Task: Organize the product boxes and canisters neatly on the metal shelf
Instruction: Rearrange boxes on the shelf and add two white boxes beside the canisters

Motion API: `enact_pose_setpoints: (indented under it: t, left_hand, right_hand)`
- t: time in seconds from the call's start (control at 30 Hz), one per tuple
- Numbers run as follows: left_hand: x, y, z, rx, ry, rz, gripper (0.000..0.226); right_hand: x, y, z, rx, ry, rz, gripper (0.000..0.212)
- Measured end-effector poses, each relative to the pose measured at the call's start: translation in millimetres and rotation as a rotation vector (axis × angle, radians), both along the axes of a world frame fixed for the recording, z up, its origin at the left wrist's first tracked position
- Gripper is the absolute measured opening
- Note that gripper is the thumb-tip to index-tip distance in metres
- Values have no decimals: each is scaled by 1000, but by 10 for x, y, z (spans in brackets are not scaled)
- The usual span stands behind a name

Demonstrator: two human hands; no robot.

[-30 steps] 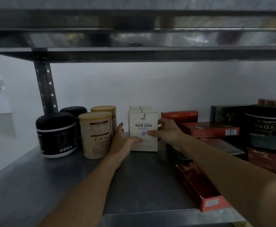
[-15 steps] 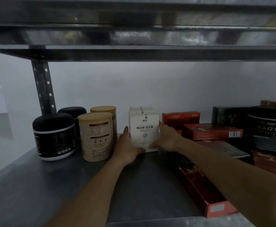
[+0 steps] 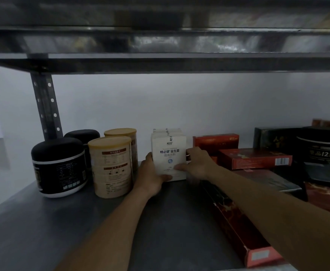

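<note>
A row of white product boxes (image 3: 168,151) stands upright on the metal shelf (image 3: 82,222), front box facing me. My left hand (image 3: 150,177) holds the front box at its left side, thumb under the lower front. My right hand (image 3: 196,163) holds its right side, thumb across the front face. Left of the boxes stand two tan canisters (image 3: 111,165) and two black jars (image 3: 59,167), each pair one behind the other.
Red boxes (image 3: 254,158) and dark boxes lie stacked loosely at the right, with a black canister (image 3: 320,147) on top. A long red box (image 3: 244,233) reaches the shelf's front edge. An upper shelf (image 3: 160,45) hangs low overhead. A perforated post (image 3: 45,106) stands back left.
Both hands have closed in on the sides of the front white box; the right hand slid from the box's face to its right edge. The box stays in place.
</note>
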State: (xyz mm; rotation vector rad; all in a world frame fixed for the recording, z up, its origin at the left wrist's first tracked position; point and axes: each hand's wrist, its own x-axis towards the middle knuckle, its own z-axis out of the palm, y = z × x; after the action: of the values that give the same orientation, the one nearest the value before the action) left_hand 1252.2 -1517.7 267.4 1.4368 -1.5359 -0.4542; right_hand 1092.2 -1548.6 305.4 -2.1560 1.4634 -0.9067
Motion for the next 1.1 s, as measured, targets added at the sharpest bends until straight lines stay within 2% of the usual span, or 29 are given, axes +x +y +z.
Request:
enact_pose_setpoints:
  t: [0.53,1.1]
  left_hand:
    - [-11,-78,1,-32,-32,14,73]
    - [-17,-83,3,-9,-31,25,76]
  right_hand:
    - [-15,-36,-78,-10,-62,-72,41]
    - [-20,-49,-96,15,-44,-58,45]
